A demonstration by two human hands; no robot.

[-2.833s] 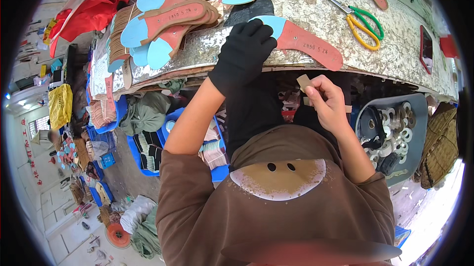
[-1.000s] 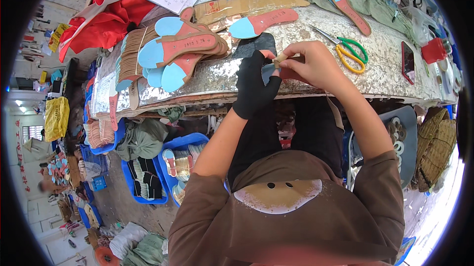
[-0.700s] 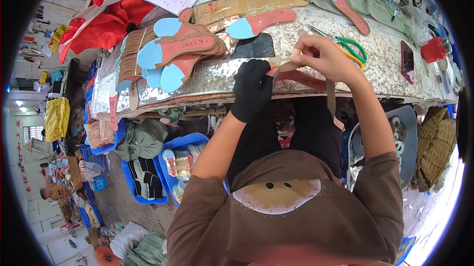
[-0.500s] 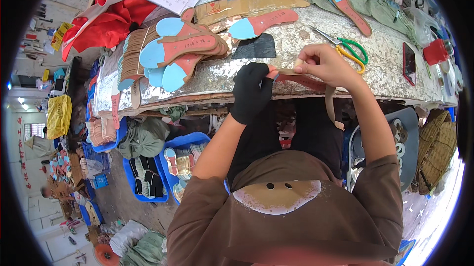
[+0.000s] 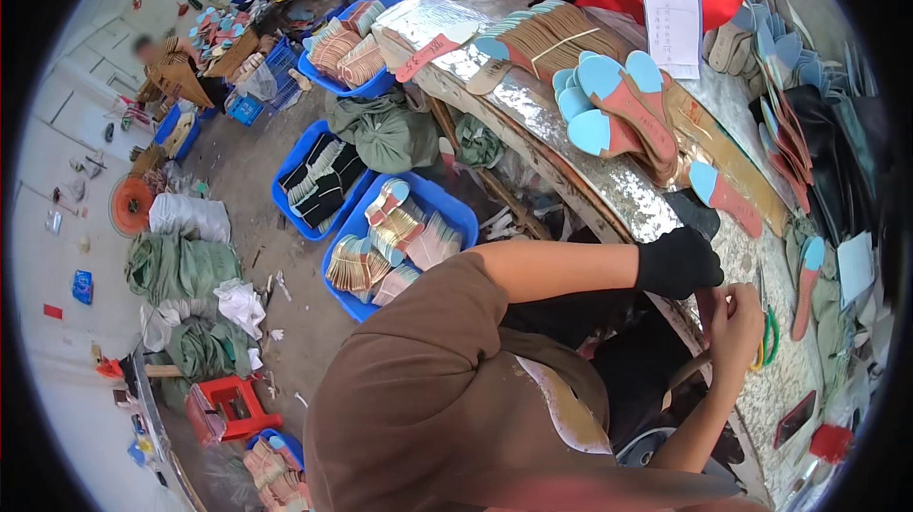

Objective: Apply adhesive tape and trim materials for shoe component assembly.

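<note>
My left hand (image 5: pixel 677 263), in a black fingerless glove, is closed at the table's front edge. Just below it my right hand (image 5: pixel 736 327) is bare, its fingers pinched together. Between them shows part of a reddish-brown insole (image 5: pixel 705 309), mostly covered by the hands. A tan strip (image 5: pixel 687 370) hangs from the right hand toward my lap. Beyond the glove lie a dark flat piece (image 5: pixel 694 212) and a single insole with a blue heel (image 5: pixel 727 198). Scissors with green and yellow handles (image 5: pixel 770 335) lie right of my right hand.
A pile of blue-heeled insoles (image 5: pixel 628 117) and a tied bundle (image 5: pixel 561 41) lie farther along the worn table (image 5: pixel 447 13). A clipboard (image 5: pixel 672 37) and a phone (image 5: pixel 795 420) are also there. Blue crates (image 5: pixel 466 212) of insoles stand on the floor at left. A person (image 5: pixel 171 70) is far off.
The view has swung left, so the table and hands now sit farther right and more floor and crates show. Both hands stay close together at the insole and strip.
</note>
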